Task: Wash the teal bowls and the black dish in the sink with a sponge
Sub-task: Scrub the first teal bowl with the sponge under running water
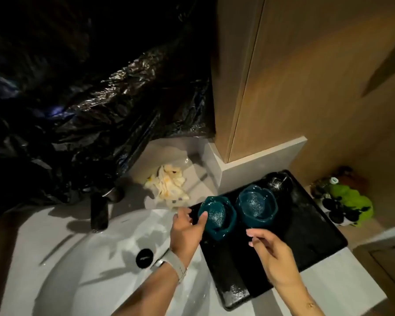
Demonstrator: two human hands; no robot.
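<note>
Holding one teal bowl [217, 216] by its near-left rim, the left hand [187, 226] has its thumb hooked over the edge and fingers behind, so its grip is closed around that bowl; the bowl is tilted toward the sink and sits at the left edge of the black tray [306, 242]. A second teal bowl [257, 205] stands upright on the tray just beside it, speckled with droplets inside, holding nothing else that can be made out. Behind it, at the tray's far corner, lies the black dish [277, 182], also flecked with wet spots. The right hand [271, 252] hovers over the tray's middle, fingers loosely bent, grip narrow and holding nothing. The tray overhangs the white sink [82, 265] on its left side and rests on the pale surface [356, 279]; its near half is bare. In the basin a black drain plug [144, 258] lies near the left wrist. A dark faucet [99, 208] stands at the basin's far rim, with a crumpled cloth [167, 187] beyond.
</note>
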